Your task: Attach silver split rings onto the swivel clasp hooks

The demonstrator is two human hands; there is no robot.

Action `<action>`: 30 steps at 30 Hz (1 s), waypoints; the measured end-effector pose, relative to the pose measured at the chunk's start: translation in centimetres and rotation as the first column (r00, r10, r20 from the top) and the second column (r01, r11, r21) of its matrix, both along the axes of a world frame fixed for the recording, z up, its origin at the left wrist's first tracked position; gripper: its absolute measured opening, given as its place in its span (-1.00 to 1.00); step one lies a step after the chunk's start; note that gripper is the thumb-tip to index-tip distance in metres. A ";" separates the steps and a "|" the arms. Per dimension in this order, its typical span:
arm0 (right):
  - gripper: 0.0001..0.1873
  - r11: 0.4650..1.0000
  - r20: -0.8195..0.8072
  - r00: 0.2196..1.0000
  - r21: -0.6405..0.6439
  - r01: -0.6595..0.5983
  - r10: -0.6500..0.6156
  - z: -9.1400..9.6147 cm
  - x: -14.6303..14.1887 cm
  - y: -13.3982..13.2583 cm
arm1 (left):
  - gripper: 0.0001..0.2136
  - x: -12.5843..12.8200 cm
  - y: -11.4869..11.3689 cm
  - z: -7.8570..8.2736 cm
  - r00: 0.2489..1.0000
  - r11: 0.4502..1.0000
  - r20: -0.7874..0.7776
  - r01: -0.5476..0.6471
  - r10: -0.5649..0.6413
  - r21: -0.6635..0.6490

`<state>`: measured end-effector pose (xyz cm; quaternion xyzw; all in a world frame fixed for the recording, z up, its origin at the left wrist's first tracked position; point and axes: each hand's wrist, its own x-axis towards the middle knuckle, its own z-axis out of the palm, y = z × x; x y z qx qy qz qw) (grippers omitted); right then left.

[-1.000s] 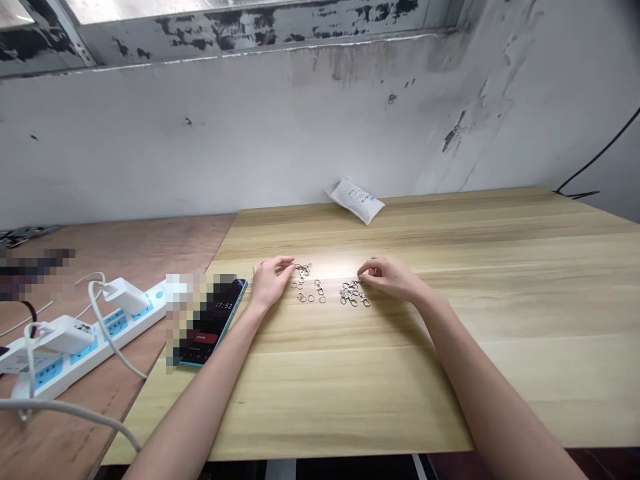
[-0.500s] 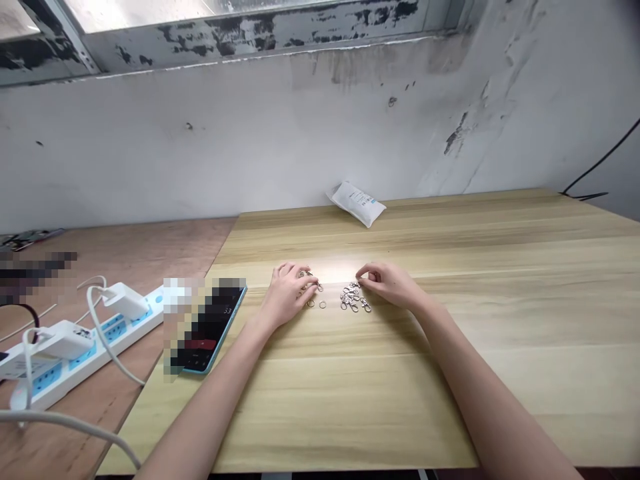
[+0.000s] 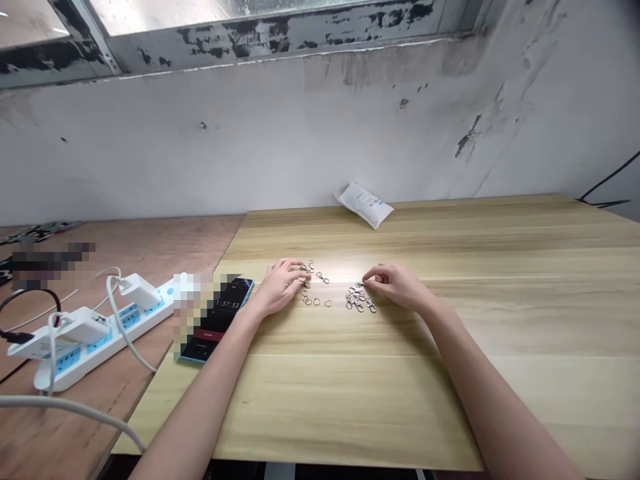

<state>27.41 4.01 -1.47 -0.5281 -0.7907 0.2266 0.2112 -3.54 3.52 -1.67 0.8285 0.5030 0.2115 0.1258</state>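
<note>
Small metal rings and clasps (image 3: 316, 291) lie scattered on the light wooden table (image 3: 380, 373) near its middle. My left hand (image 3: 281, 287) rests palm down at their left edge, fingers curled over a few of them; what the fingertips pinch is hidden. A tighter heap of silver clasps (image 3: 357, 298) lies a little to the right. My right hand (image 3: 395, 284) hovers at that heap's far right side, thumb and forefinger pinched together on a clasp at the top of the heap.
A phone (image 3: 217, 318) with a lit screen lies at the table's left edge. A white and blue power strip (image 3: 95, 325) with plugged chargers and cables sits on the brown board to the left. A white packet (image 3: 364, 203) leans by the wall.
My left hand slid right over the loose rings, then drew back a little to the left. My right hand stayed at the heap. The view shifted slightly.
</note>
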 end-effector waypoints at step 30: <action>-0.74 1.000 0.000 1.000 -0.008 0.002 -0.002 -0.6 0.3 0.4 | -0.85 -1.9 -0.8 1.5 0.997 0.994 0.001 0.081 -0.081 -0.069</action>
